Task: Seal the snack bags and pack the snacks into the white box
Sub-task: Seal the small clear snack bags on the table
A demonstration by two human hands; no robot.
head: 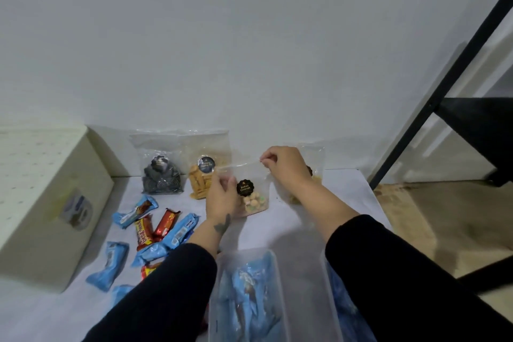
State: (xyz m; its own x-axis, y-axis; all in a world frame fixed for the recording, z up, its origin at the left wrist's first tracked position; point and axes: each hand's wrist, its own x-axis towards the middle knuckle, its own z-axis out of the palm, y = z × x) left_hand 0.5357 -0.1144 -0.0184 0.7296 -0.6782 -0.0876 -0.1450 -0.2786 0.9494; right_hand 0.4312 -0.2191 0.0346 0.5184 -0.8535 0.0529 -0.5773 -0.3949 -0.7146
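Note:
I hold a clear zip bag of small pastel biscuits (253,197) upright over the white cloth; it bears a black round label. My left hand (222,197) grips its left side. My right hand (286,166) pinches the top strip at the right end. Against the wall lean a bag of dark round biscuits (162,175) and a bag of tan wafer sticks (204,175). Another clear bag (313,158) stands behind my right wrist, mostly hidden. A translucent white box (244,297) at the bottom centre holds several blue snack packets.
Blue and red wrapped snack bars (155,233) lie scattered on the cloth at the left. A cream perforated box (47,202) stands at far left. A black metal shelf frame (444,91) rises at right over a tan floor.

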